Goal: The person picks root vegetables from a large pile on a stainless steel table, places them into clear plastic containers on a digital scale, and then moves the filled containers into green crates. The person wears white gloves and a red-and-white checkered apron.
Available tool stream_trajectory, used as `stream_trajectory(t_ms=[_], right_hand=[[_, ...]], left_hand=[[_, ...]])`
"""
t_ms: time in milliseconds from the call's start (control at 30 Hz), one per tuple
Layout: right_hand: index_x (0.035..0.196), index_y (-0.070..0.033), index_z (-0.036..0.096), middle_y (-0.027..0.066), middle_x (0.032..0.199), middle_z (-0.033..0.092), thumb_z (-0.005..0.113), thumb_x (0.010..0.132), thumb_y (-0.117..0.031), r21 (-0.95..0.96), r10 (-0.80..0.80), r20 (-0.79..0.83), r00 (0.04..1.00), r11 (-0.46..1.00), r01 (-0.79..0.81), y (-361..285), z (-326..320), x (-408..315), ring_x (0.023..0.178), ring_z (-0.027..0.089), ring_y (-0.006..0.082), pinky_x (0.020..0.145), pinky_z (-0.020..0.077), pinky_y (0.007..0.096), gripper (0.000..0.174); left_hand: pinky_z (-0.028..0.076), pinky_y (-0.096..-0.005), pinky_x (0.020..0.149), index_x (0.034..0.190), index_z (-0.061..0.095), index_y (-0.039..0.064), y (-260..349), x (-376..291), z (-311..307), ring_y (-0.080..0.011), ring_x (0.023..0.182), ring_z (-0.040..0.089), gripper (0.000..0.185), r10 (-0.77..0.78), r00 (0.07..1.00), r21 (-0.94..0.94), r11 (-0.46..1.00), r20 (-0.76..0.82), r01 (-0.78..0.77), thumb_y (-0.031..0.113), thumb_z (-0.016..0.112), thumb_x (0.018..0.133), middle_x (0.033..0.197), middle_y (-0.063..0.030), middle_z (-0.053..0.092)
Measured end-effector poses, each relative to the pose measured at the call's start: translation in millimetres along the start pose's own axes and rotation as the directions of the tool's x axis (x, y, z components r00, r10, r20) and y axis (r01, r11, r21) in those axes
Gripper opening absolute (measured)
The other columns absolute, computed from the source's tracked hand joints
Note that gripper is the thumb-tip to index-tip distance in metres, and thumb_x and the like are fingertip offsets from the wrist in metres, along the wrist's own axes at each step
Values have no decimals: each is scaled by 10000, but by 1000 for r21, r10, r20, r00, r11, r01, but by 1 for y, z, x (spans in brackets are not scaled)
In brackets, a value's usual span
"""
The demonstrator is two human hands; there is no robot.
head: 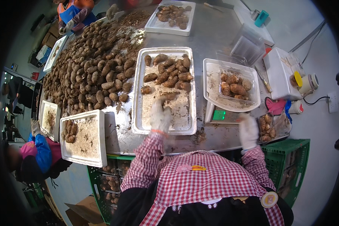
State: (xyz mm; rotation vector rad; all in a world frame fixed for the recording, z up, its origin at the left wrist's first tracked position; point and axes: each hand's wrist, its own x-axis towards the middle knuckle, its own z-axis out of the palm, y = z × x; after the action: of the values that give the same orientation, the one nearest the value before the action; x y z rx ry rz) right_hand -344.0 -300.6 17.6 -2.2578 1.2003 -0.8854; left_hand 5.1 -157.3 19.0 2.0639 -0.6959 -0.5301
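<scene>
My left hand (pixel 160 116), in a white glove, is over the near part of a white foam tray (pixel 137 113); its fingertips are at a brown taro corm (pixel 169 96), and whether they grip it cannot be told. More corms (pixel 172 72) lie in the tray's far half. My right hand (pixel 248 131), gloved and blurred, is beside the front right corner of a digital scale (pixel 227 115); a small thing may be at its fingertips. On the scale a white tray (pixel 210 94) bears an open clear plastic box (pixel 252 97) with several corms.
A large heap of corms (pixel 87 70) covers the left of the metal table. Foam trays (pixel 83 152) stand around it. A knife (pixel 264 80) and a white foam box (pixel 282 73) are at right, a filled clear box (pixel 267 127) near my right hand. Co-workers (pixel 76 14) are at the left.
</scene>
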Motion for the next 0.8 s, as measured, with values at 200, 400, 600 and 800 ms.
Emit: stream_trajectory(t_ms=[200,400,600,800], right_hand=[[1100,-26,714,139,991,724,619,924,-103,277,-340,444,829,932,234,-121,76,24,923,695,272,840,567,369,214],[1140,-6,697,116,1043,719,572,1004,-196,354,160,508,847,857,-374,-148,119,60,961,665,182,865,525,307,265],[1296,0,629,149,1124,696,670,943,-269,333,28,687,726,876,-350,-182,160,75,1065,658,212,950,506,316,446],[1257,-29,677,136,1177,687,617,972,-165,436,-17,670,743,818,-375,-203,169,67,1104,650,191,968,507,300,321]], left_hand=[[498,-471,974,1275,608,48,10,78,-10,-345,1199,594,438,176,874,629,632,453,-453,177,726,874,1226,-185,652],[522,-431,915,1171,669,43,-7,65,-26,-348,1067,631,391,169,927,408,861,335,-305,134,793,812,1143,-192,654],[547,-405,856,1370,526,39,-18,1,-44,-307,1042,645,739,569,817,218,789,97,-575,33,837,700,1171,-182,625],[523,-350,963,1553,282,-1,-25,-19,-72,-246,1154,604,919,-66,984,-347,930,167,121,32,779,781,1298,-172,580]])
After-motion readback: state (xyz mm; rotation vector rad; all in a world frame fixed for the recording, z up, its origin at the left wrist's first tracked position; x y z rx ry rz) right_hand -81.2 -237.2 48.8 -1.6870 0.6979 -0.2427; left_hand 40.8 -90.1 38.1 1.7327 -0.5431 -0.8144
